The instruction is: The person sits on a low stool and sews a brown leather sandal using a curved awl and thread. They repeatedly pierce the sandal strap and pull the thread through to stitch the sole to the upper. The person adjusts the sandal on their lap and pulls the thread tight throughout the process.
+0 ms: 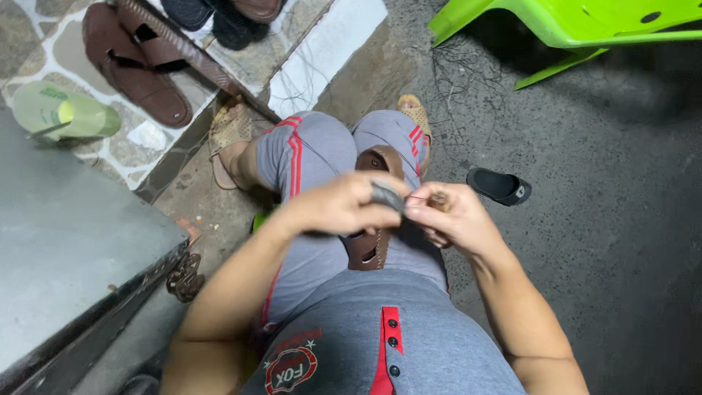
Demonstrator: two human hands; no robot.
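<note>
- Here the person sits low, knees bent, with a brown leather sandal lying along the lap between the thighs, which keeps it steady and close under both hands.
- The left hand is curled shut, its fingertips pinching a small dark grey tool just above the sandal's strap.
- The right hand is pressed close to the left, pinching a thin thread and a small tan piece; what that piece is cannot be told.
- The hands meet over the sandal, so the thread runs short between them.
- A pair of brown sandals lies on the stone-patterned floor at upper left, soles down, side by side.
- A pale green bottle-shaped container lies on its side beside the grey tabletop; its label is a green band, too blurred to read.
- A bright green plastic chair stands at upper right, and a black slipper rests on the concrete ground near the right knee.
</note>
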